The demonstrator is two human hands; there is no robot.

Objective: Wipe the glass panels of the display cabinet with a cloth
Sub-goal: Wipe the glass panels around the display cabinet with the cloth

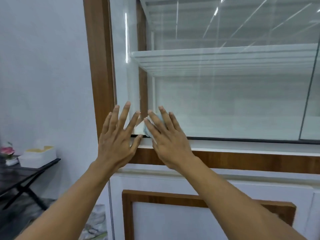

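Observation:
The display cabinet's glass panel [225,104] fills the upper right, framed in brown wood [98,66], with white shelves behind it. My right hand [168,137] lies flat with straight fingers at the panel's lower left corner and presses a light blue cloth [147,130] against the glass; only the cloth's edges show under the fingers. My left hand [117,137] is spread flat beside it, fingers straight, over the wooden frame and the corner of the glass, its thumb near the black bottom seal.
Below the glass run a brown wooden rail [242,161] and a white lower door with a brown inset frame [190,198]. At the far left a dark folding table [26,172] carries a white box [38,156] and pink flowers [7,151].

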